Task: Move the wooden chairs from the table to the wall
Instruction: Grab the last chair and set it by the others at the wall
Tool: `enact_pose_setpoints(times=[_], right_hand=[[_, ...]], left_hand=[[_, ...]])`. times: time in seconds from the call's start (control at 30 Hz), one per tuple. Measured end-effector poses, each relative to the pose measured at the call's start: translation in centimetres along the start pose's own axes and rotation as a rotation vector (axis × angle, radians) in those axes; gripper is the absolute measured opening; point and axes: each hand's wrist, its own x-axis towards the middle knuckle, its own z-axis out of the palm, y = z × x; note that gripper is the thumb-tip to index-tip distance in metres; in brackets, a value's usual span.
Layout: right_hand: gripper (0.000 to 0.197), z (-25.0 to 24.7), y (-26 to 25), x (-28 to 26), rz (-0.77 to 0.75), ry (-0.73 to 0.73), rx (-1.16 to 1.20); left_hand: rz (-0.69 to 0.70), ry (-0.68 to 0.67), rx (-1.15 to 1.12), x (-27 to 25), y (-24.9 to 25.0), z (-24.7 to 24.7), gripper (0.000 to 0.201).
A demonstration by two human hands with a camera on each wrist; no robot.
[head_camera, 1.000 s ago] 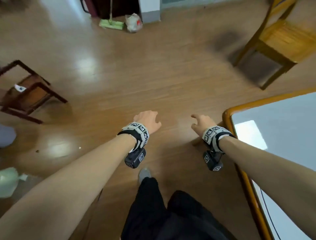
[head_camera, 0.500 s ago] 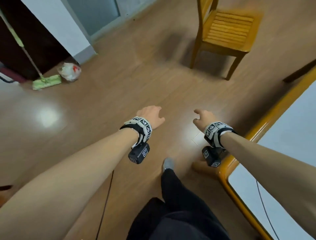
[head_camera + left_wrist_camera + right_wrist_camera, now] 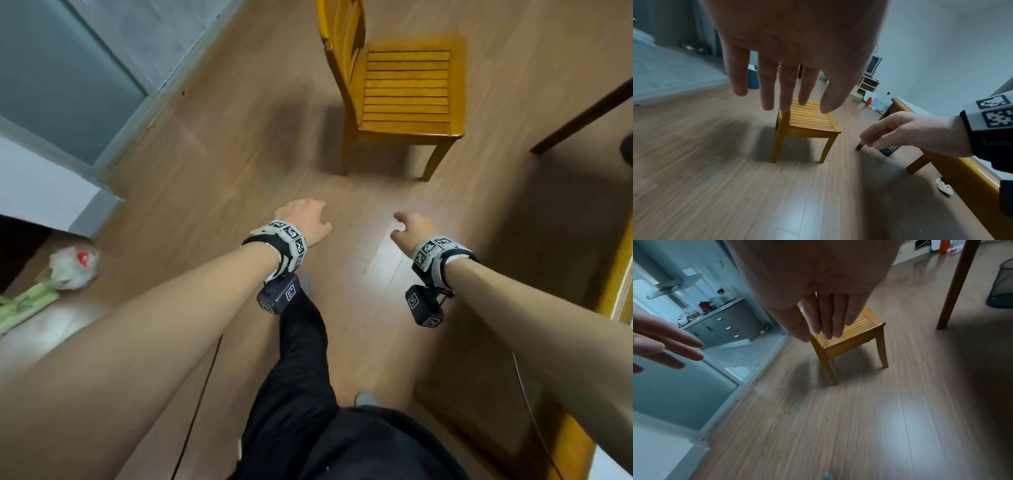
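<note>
Nothing is held by either hand. The left hand (image 3: 303, 219) is stretched forward with its fingers (image 3: 766, 84) straight and slightly spread, palm turned down over the floor. The right hand (image 3: 411, 228) is likewise empty; in the right wrist view its fingers (image 3: 827, 316) are seen straight and close together, while in the left wrist view they look loosely bent. Each wrist is wrapped in a band of white blocks printed with black square codes, and a small black box hangs beneath each.

Ahead of both hands, apart from them, the wooden chair (image 3: 406, 89) stands upright on its four legs. It is made of glossy honey-yellow wood, with a roughly square seat of narrow parallel slats set in a smooth frame, slightly tapered legs and a vertical-railed backrest on its left side. A soft shadow is cast on the floor to the chair's left.

To the right of the chair, the rounded yellow wooden edge of the table (image 3: 616, 284) is seen, topped by a pale flat surface, and a darker brown table leg (image 3: 957, 283) stands nearby. The floor (image 3: 212, 178) under the chair is laid in long brown wood-grain planks with a dull sheen. To the chair's left runs a frosted glass door (image 3: 51, 75) in a grey frame. Farther left of the chair, a crumpled white plastic bag (image 3: 73, 265) lies beside a green mop head (image 3: 24, 305).
</note>
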Motion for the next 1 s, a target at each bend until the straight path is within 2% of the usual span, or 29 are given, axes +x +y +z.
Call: enact_pose_setpoints(times=[0.2,0.47,0.6,0.8,0.87,1.0], right_hand=[[0.054,-2.8,-6.7,12.9,0.152,0.043,0.113],[0.056,-5.8,-16.1,25.1,0.180,0.081,0.194],[0.059,-7.4,-19.5,31.4,0.194,0.150,0.272],[0.049,-9.7,-24.8,39.4,0.195,0.267,0.292],[0.043,-10.0,-26.2,41.6,0.204,0.271,0.266],[0.045,-10.8,-28.1,44.7,0.305,0.252,0.285]], left_hand=[[0.089,0.019,0.042,14.6,-7.7,-8.4,0.049],[0.136,-0.027,0.076,25.8,-14.7,-15.2,0.055],[0.190,-0.006,0.103,32.4,-16.6,-19.6,0.054],[0.308,-0.009,0.147,42.1,-17.9,-25.0,0.060],[0.369,0.004,0.159,45.0,-18.3,-26.4,0.064],[0.489,0.018,0.195,50.2,-18.8,-28.4,0.070]])
